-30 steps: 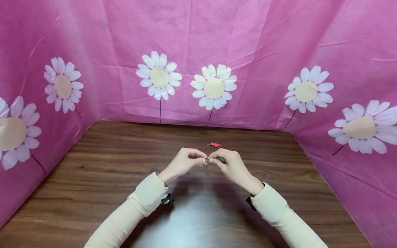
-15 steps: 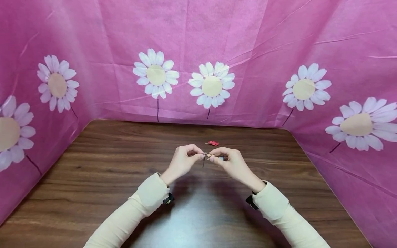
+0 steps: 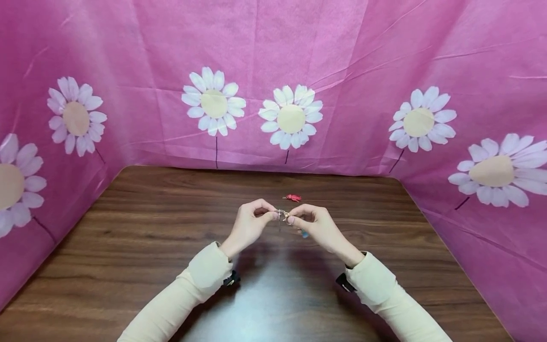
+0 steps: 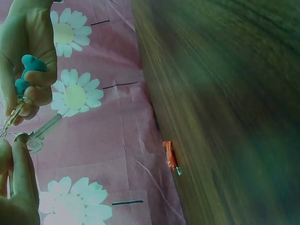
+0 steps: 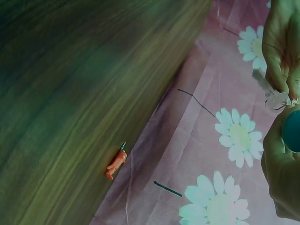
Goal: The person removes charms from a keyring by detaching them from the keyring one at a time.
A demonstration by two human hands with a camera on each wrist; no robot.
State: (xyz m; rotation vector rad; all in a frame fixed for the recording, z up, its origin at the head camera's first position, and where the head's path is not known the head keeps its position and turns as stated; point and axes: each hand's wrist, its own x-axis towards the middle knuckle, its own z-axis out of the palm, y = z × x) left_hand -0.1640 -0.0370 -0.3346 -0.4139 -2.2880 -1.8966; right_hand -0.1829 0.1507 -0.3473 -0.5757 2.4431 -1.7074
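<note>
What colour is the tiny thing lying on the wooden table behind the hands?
Red: the small charm, clearest in the head view.

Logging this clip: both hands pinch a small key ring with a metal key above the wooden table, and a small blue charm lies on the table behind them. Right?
Not quite: the charm lying on the table behind the hands is red, not blue, as the head view shows. The left hand and right hand do pinch the key ring.

A: We count two hands: left hand (image 3: pixel 251 222), right hand (image 3: pixel 313 224). Charms?

B: We count two: one red charm (image 3: pixel 293 197) on the one table (image 3: pixel 141 247), one blue charm (image 4: pixel 27 70). One key (image 4: pixel 43 132).
</note>
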